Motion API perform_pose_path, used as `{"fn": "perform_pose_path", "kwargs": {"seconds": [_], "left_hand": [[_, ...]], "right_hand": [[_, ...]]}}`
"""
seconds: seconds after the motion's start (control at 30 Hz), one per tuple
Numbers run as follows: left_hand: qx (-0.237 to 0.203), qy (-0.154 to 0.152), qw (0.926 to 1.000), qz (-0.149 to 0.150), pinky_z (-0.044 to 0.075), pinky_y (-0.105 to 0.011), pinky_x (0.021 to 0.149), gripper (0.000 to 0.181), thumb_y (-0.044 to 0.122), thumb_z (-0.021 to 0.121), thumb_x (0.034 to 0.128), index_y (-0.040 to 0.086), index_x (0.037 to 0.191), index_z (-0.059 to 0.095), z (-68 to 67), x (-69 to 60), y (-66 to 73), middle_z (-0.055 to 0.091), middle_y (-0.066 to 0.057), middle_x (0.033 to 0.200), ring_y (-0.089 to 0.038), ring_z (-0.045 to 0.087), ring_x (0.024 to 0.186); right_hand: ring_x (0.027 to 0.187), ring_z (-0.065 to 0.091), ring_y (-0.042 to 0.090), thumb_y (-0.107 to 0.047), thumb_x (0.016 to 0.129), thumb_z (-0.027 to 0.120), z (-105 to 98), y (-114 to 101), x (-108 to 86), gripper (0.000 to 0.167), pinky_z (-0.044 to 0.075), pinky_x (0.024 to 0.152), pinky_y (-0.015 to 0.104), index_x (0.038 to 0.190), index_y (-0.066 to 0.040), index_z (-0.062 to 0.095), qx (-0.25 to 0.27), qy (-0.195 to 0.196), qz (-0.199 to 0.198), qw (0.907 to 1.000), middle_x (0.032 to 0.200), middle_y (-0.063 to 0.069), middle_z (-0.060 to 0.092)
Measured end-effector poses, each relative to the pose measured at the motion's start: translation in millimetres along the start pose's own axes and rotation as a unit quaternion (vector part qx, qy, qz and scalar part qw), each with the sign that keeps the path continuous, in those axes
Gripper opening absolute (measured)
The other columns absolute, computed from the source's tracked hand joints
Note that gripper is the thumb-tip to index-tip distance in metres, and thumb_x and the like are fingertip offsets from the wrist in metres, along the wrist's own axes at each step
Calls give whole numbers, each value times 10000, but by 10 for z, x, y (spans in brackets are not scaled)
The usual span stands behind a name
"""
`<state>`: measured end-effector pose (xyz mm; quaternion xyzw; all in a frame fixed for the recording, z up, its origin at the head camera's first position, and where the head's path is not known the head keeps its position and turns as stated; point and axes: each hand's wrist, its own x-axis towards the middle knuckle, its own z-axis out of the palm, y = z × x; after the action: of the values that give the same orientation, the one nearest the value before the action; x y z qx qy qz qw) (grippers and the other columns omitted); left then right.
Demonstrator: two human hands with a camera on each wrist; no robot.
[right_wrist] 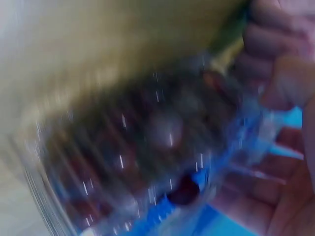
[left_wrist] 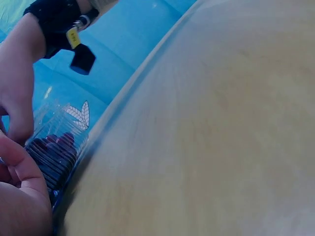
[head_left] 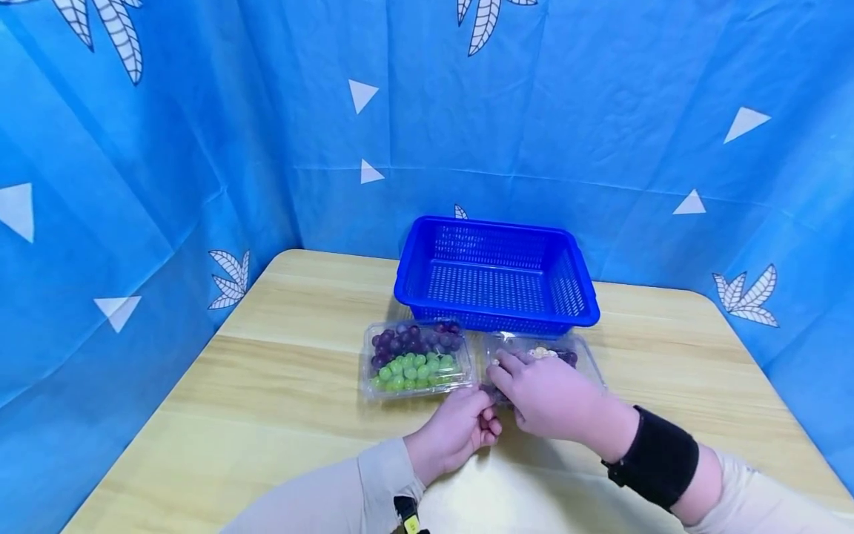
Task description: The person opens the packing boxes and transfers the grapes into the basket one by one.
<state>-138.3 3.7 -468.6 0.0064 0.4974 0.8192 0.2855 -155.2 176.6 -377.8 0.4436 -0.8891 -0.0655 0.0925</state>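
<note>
Now left hand (head_left: 457, 430) pinches a grape box (head_left: 587, 357) — right hand (head_left: 552, 397) touches it, fingers apart

We're wrapped in bright blue here, a curtain (head_left: 440, 133) scattered with white triangles (head_left: 362, 96) and white leaves (head_left: 230, 280) outlined and veined in dark lines! Deeper blue for the basket (head_left: 494, 319), its mesh a pattern of tiny holes. Now we get two tones, dark purple grapes (head_left: 403, 341) behind bright green grapes (head_left: 415, 371) in a clear box (head_left: 420, 390)! More dark purple in the second clear box (head_left: 590, 365), pale yellow wood grain along our counter (head_left: 267, 393), off-white sleeves (head_left: 320, 493), a black wristband (head_left: 657, 456).
</note>
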Motion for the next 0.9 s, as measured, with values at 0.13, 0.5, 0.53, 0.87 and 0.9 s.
{"fn": "perform_pose_path", "kwargs": {"seconds": [0.13, 0.5, 0.53, 0.87, 0.9], "left_hand": [[30, -40, 10000, -18, 492, -222, 550, 76, 45, 477, 924, 87, 924, 540, 18, -4, 16, 505, -14, 738, -131, 551, 633], [366, -173, 9991, 98, 569, -269, 598, 112, 51, 465, 944, 61, 878, 555, 53, 21, 53, 608, -73, 749, -168, 650, 676], [373, -158, 9991, 118, 579, -282, 605, 103, 41, 461, 938, 48, 913, 561, 60, 27, 49, 593, -67, 732, -179, 662, 680], [100, -295, 9995, -25, 565, -264, 583, 73, 99, 453, 998, 63, 977, 513, 0, 21, 22, 510, -23, 736, -166, 653, 666], [65, -318, 9995, -16, 559, -259, 583, 77, 108, 455, 1003, 63, 984, 515, -7, 15, 29, 511, -20, 737, -159, 648, 664]], "right_hand": [[947, 703, 323, -149, 694, 731, 107, -81, -7, 432, 607, 618, 381, 1093, -30, 614, -141, 434, 124, 9989, 1135, 211, 667], [687, 668, 206, -137, 790, 700, 172, -88, -11, 221, 560, 498, 318, 960, -40, 599, -398, 1185, 154, 9920, 887, 106, 663], [654, 650, 198, -128, 786, 706, 149, -74, 1, 219, 548, 484, 314, 952, -42, 593, -413, 1267, 167, 9909, 849, 88, 650], [910, 699, 247, -145, 763, 710, 88, 80, -14, 408, 606, 734, 378, 1164, -76, 687, -65, 1263, 189, 9918, 1053, 70, 706], [977, 690, 260, -172, 773, 728, 78, 106, -26, 445, 600, 791, 398, 1207, -89, 682, -18, 1228, 180, 9923, 1108, 72, 703]]}}
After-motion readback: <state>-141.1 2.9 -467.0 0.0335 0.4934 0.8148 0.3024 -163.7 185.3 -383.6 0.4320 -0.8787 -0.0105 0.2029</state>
